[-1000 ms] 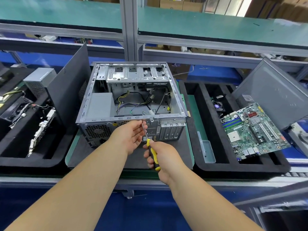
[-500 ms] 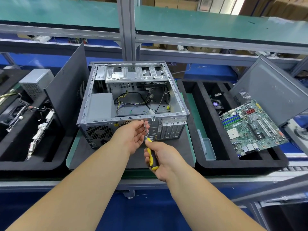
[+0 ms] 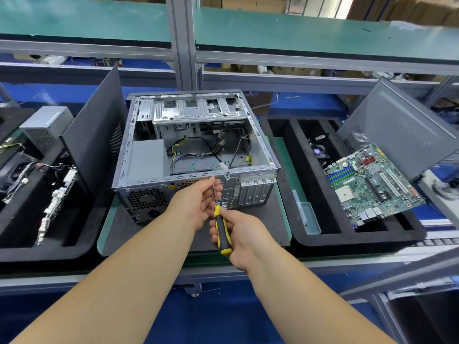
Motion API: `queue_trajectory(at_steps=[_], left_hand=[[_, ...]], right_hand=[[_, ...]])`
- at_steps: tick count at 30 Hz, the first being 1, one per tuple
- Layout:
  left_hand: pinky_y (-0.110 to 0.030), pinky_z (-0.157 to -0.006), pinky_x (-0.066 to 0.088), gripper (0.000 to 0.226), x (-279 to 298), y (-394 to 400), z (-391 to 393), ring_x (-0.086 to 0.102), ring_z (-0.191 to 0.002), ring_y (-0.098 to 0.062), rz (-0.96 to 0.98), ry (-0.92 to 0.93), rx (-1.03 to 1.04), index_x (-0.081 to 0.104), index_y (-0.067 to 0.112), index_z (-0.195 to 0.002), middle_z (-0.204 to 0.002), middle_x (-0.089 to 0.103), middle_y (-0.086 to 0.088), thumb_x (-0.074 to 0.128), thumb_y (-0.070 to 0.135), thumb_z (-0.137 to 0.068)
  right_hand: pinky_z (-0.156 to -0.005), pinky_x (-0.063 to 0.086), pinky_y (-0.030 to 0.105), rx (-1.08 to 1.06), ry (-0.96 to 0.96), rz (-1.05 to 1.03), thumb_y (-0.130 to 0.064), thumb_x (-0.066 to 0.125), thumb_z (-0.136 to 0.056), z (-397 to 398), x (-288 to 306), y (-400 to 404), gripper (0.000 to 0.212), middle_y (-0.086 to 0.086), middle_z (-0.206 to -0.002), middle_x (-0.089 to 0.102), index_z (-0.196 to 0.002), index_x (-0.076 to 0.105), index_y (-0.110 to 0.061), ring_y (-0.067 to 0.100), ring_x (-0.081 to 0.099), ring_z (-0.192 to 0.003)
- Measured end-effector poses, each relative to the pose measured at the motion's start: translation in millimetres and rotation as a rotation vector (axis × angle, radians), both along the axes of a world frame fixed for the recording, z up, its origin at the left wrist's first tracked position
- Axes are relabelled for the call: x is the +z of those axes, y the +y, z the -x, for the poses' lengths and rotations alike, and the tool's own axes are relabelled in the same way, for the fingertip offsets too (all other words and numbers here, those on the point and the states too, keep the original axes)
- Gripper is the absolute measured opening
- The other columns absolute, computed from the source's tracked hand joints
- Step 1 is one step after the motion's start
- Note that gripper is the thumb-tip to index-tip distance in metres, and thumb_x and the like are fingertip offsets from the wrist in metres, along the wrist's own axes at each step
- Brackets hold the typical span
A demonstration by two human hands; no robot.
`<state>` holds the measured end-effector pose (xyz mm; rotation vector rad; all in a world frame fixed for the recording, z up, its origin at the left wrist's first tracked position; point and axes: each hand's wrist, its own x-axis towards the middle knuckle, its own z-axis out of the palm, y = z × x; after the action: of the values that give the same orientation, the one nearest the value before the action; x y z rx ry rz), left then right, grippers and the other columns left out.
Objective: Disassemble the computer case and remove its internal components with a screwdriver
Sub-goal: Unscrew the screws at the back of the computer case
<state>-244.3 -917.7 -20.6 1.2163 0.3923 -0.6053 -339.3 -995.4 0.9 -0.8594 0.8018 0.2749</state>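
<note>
- two hands meet just in front of the computer case (image 3: 196, 155), a boxy shell of bare stamped sheet metal lying open-side up on a dark mat, directly beyond the grip; its near wall is perforated with a round fan grille.
- right of the grip, well apart, a green motherboard (image 3: 370, 182) lies tilted in a black foam tray (image 3: 360, 237), so the job looks well along.
- inside the case, beyond the grip, a plain grey box and loose thin wires remain.
- right hand (image 3: 244, 240) is closed round the screwdriver (image 3: 221, 225), on its yellow-and-black ribbed-looking handle.
- left hand (image 3: 198, 201) is loosely curled, fingertips pinching the slim steel shaft near its tip, which sits at the case's upper rear rim.
- step in hand, as i judge it: a screw on the rear panel; whether the tip is seated i cannot tell.
- next move likely calls for steady inward pressure while turning, and catching the small screw.
</note>
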Motion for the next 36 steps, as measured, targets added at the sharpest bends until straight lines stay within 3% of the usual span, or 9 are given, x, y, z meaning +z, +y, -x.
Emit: queue_trajectory(at_steps=[4, 9, 15, 19, 26, 32, 36], left_hand=[[-0.022, -0.076, 0.046, 0.019, -3, 2, 2, 0.066, -0.071, -0.005, 0.023, -0.038, -0.009, 0.073, 0.016, -0.088, -0.077, 0.075, 0.005, 0.058, 0.025, -0.096], [-0.019, -0.067, 0.045, 0.022, -2, 1, 4, 0.065, -0.067, -0.005, 0.034, -0.029, 0.013, 0.071, 0.016, -0.088, -0.073, 0.074, 0.006, 0.053, 0.022, -0.097], [-0.019, -0.062, 0.044, 0.024, 1, -4, 3, 0.065, -0.068, -0.006, 0.022, 0.012, 0.043, 0.071, 0.016, -0.086, -0.071, 0.074, 0.006, 0.05, 0.022, -0.097], [-0.019, -0.062, 0.042, 0.025, 3, -9, 5, 0.063, -0.069, -0.007, 0.057, 0.045, 0.078, 0.071, 0.015, -0.085, -0.069, 0.073, 0.006, 0.049, 0.022, -0.096], [-0.022, -0.062, 0.043, 0.024, 4, -15, 16, 0.063, -0.07, -0.007, 0.102, 0.006, 0.066, 0.072, 0.014, -0.087, -0.072, 0.074, 0.005, 0.051, 0.022, -0.095], [-0.023, -0.062, 0.041, 0.028, 20, -32, 29, 0.059, -0.058, -0.007, -0.05, -0.274, -0.188, 0.071, 0.014, -0.074, -0.066, 0.068, 0.002, 0.052, 0.013, -0.093], [-0.023, -0.058, 0.037, 0.029, 25, -59, 44, 0.048, -0.057, -0.01, -0.087, -0.395, -0.412, 0.063, 0.014, -0.074, -0.061, 0.056, 0.004, 0.045, 0.007, -0.096]], right_hand=[[-0.043, 0.048, 0.021, 0.024, 0.039, 0.076, -0.022, 0.071, -0.09, 0, -2, -5, 0.015, 0.001, -0.056, 0.063, -0.088, 0.067, -0.008, 0.011, 0.057, -0.045], [-0.044, 0.047, 0.021, 0.059, 0.033, 0.132, -0.024, 0.075, -0.087, 0, -4, -8, 0.015, -0.003, -0.051, 0.061, -0.088, 0.067, -0.011, 0.009, 0.056, -0.043], [-0.047, 0.049, 0.024, 0.097, -0.022, 0.238, -0.025, 0.073, -0.089, 4, -4, -13, 0.016, 0.002, -0.066, 0.06, -0.093, 0.065, -0.012, 0.011, 0.055, -0.049], [-0.051, 0.048, 0.025, 0.134, -0.005, 0.268, -0.029, 0.062, -0.097, 4, 5, -15, 0.02, 0.005, -0.075, 0.062, -0.091, 0.065, -0.01, 0.015, 0.054, -0.055], [-0.053, 0.043, 0.026, 0.177, 0.02, 0.27, -0.029, 0.047, -0.102, 9, 10, -22, 0.029, 0.005, -0.067, 0.059, -0.093, 0.065, -0.008, 0.016, 0.049, -0.053], [-0.044, 0.038, 0.018, 0.099, -0.303, 0.718, -0.029, 0.069, -0.088, 19, -1, -60, 0.01, -0.008, -0.063, 0.056, -0.092, 0.064, -0.021, 0.004, 0.045, -0.048], [-0.045, 0.038, 0.017, 0.001, -0.367, 0.765, -0.025, 0.071, -0.087, 22, 2, -94, 0.012, -0.014, -0.067, 0.062, -0.097, 0.072, -0.033, 0.0, 0.047, -0.053]])
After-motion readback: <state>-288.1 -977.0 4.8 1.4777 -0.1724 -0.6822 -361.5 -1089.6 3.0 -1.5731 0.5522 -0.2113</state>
